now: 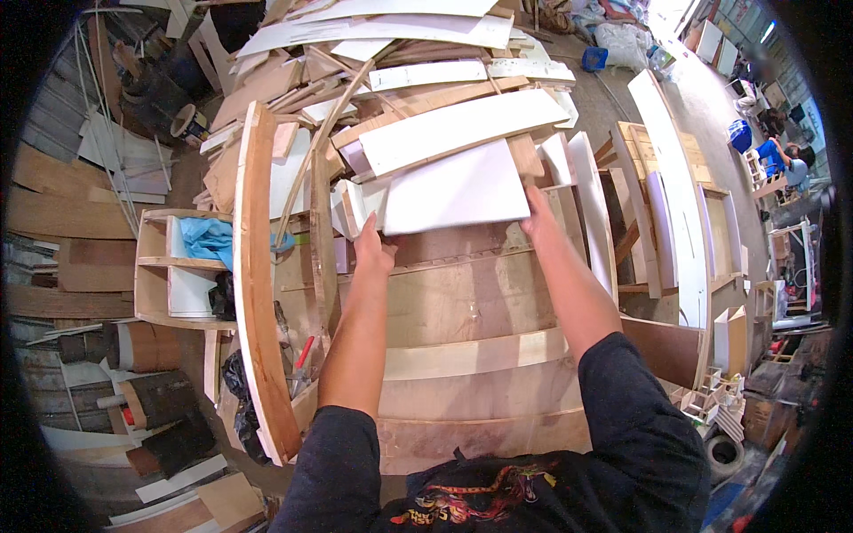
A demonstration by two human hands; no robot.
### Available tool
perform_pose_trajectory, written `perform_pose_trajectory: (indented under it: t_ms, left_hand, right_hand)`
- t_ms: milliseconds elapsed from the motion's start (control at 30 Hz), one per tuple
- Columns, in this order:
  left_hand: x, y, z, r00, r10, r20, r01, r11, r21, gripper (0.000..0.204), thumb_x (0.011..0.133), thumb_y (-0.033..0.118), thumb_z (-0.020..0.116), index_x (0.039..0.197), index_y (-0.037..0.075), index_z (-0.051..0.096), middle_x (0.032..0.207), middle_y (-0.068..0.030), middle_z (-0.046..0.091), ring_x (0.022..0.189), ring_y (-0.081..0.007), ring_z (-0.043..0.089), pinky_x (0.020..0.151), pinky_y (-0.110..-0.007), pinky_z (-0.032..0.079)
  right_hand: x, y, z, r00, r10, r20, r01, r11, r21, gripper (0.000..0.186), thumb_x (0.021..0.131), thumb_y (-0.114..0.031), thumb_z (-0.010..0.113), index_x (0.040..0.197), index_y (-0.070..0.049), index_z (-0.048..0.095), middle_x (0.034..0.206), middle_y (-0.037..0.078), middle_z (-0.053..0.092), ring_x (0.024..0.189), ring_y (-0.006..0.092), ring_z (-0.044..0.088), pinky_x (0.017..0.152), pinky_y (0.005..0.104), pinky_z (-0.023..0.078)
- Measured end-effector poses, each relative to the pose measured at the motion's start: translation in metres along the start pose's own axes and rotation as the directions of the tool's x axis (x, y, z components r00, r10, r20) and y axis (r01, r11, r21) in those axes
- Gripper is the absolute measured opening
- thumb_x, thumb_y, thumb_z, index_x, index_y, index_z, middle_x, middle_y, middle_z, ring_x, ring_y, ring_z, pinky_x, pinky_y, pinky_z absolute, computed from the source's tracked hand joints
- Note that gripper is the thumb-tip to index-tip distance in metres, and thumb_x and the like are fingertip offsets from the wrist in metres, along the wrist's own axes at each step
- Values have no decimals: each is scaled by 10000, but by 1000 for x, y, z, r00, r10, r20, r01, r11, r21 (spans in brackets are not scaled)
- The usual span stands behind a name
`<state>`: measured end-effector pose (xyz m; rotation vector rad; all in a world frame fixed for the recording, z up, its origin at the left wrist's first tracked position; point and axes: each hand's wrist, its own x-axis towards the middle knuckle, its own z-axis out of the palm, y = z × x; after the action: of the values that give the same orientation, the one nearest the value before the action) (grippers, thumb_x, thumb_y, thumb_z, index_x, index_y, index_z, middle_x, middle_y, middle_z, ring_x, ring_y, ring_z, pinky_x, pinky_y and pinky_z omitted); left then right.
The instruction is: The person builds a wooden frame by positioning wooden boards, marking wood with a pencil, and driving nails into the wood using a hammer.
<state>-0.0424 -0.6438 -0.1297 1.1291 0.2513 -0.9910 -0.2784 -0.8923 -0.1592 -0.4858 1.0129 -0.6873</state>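
My left hand [378, 244] is closed on the left end of a white-faced board [455, 186], beside a short white-and-wood piece [354, 209]. My right hand [537, 216] grips the board's right end. Both hands' fingertips are partly hidden. The board lies across the near edge of a heap of white and bare wooden offcuts [458, 129], above a plywood surface [462, 311] crossed by pale wooden strips. An upright timber board [262, 275] stands left of my left arm, near a red-handled tool [305, 351].
A wooden shelf box [155, 284] with blue cloth is at left. A long white board [675, 204] and wooden frames [724, 231] stand at right. A person in blue [782, 164] sits far right. Scraps and rolls [160, 391] lie lower left.
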Motion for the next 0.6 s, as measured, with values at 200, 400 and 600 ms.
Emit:
perform_pose_trajectory:
  t_ms: [200,400,600]
  left_hand:
    - [-2,39,52,983,184,-17,-184,983,-7,499,1000,162,513,1421,-72,384,1363,-252,499,1216,-453,566,1023,-509,544]
    - [66,104,96,967,243,78,-239,969,-61,387,993,185,550,1298,-33,454,1227,-224,542,989,-380,667,852,-507,616]
    - [105,142,100,943,308,126,-304,952,-47,679,1000,374,572,1517,20,311,1468,-197,432,1203,-364,599,1055,-492,469]
  right_hand:
    - [-7,-55,57,997,-63,-51,55,987,-152,224,1011,-164,480,1176,-69,596,1090,105,650,920,232,669,686,361,645]
    - [45,-106,110,977,-141,160,161,980,-121,294,972,-92,510,1260,-34,506,1228,150,583,1055,274,640,739,402,655]
    - [67,-110,180,931,-103,350,114,993,-9,649,1023,-263,570,1512,13,245,1510,225,383,1308,367,483,1074,455,487]
